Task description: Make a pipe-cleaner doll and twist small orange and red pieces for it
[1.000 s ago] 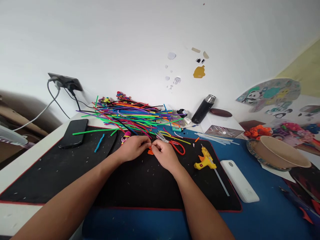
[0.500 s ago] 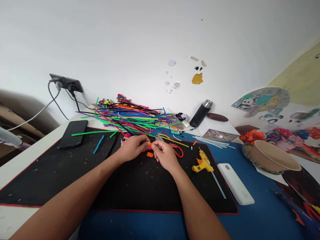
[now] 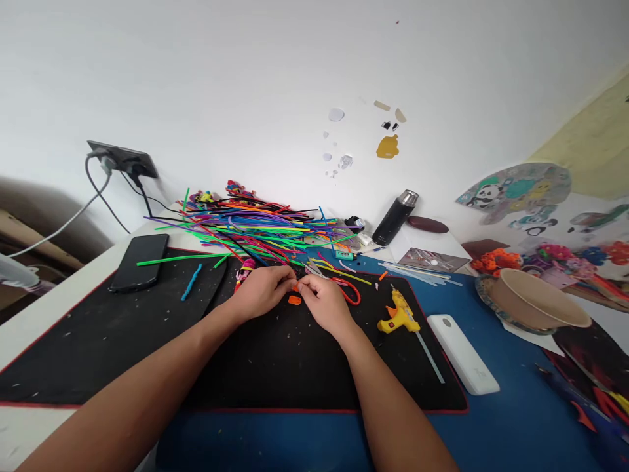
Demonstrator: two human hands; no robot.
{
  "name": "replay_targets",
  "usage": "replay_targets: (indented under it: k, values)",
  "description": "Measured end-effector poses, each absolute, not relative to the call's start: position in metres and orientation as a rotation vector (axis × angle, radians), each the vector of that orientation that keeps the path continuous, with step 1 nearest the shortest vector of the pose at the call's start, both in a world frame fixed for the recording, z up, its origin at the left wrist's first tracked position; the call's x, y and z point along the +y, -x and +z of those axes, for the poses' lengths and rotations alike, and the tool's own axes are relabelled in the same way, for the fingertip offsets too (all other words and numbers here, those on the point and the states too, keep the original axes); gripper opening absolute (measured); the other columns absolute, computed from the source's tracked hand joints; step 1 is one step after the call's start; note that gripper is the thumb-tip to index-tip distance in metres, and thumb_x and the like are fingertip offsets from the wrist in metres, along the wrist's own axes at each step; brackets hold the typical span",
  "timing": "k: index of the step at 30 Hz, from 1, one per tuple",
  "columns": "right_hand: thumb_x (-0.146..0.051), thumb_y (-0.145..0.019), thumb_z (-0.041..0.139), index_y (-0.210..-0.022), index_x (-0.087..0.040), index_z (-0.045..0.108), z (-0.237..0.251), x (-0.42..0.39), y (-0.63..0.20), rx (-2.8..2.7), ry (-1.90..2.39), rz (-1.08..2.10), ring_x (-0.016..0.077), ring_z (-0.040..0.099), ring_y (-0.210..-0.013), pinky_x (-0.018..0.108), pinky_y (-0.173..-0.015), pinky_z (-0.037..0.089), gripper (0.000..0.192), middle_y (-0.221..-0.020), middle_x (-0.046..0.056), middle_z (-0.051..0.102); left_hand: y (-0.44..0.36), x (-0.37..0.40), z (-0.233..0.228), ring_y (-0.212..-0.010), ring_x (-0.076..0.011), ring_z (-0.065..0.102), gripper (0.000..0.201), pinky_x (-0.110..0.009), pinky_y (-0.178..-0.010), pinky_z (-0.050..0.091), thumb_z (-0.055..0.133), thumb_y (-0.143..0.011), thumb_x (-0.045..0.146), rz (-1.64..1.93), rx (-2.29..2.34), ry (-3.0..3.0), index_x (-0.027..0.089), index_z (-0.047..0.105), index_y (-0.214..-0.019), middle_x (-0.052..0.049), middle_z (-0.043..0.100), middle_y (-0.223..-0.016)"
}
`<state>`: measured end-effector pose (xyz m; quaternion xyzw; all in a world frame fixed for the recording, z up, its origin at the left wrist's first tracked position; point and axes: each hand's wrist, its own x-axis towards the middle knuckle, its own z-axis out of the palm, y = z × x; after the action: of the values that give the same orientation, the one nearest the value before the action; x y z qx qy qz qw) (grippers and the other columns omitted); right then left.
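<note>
orange fuzzy stem (image 3: 295, 286) between fingertips (image 3: 289, 283)

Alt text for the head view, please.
Left hand and right hand pinch a small orange piece together over a black mat; another orange scrap lies beneath. Behind: a pile of colourful pipe cleaners. Right: yellow glue gun.
</note>
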<state>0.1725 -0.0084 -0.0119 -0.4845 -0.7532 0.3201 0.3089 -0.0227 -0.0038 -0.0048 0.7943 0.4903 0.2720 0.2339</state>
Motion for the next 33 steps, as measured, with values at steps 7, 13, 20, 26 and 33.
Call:
replay_targets:
  k: [7,13,20,26,33]
  values:
    - [-0.041,-0.1,0.053,-0.099,-0.023,0.063,-0.018,-0.006,-0.173,-1.754,1.183,1.174,0.0117,0.052,-0.047,0.023,-0.048,0.04,0.021,-0.062,-0.005,0.058,0.019,-0.005,0.0,-0.077,-0.0194,0.065,0.031,-0.027,-0.07,0.047,0.048,-0.099,0.043,0.911,1.287,-1.988,0.02,0.065,-0.088,-0.002,0.073,-0.083]
    - [-0.041,-0.096,0.058,-0.096,-0.022,0.064,-0.015,-0.003,-0.178,-1.72,1.26,1.163,0.0128,0.056,-0.049,0.023,-0.049,0.042,0.02,-0.064,-0.004,0.061,0.026,-0.001,-0.002,-0.086,-0.0213,0.07,0.033,-0.028,-0.076,0.05,0.048,-0.102,0.044,0.848,1.299,-2.023,0.022,0.073,-0.103,-0.003,0.078,-0.096]
    - [-0.042,-0.094,0.06,-0.097,-0.021,0.065,-0.015,0.0,-0.18,-1.602,1.238,1.226,0.0115,0.054,-0.046,0.023,-0.048,0.042,0.022,-0.061,-0.005,0.059,0.027,-0.002,-0.009,-0.097,-0.0258,0.065,0.02,-0.035,-0.087,0.049,0.061,-0.098,0.032,0.523,1.192,-2.582,0.022,0.075,-0.108,-0.008,0.073,-0.099]
    - [-0.042,-0.094,0.06,-0.098,-0.02,0.065,-0.013,-0.002,-0.178,-1.605,1.218,1.246,0.0105,0.053,-0.046,0.022,-0.048,0.042,0.023,-0.061,-0.005,0.059,0.022,-0.004,-0.015,-0.094,-0.0264,0.063,0.012,-0.039,-0.09,0.048,0.061,-0.096,0.021,0.456,1.171,-2.67,0.02,0.073,-0.099,-0.009,0.069,-0.097]
    - [-0.044,-0.093,0.061,-0.095,-0.02,0.065,-0.013,-0.001,-0.178,-1.597,1.237,1.237,0.0109,0.053,-0.045,0.023,-0.048,0.041,0.024,-0.061,-0.006,0.058,0.023,-0.005,-0.008,-0.091,-0.0246,0.064,0.005,-0.034,-0.082,0.048,0.064,-0.092,0.023,0.595,1.194,-2.406,0.022,0.068,-0.091,-0.006,0.069,-0.095]
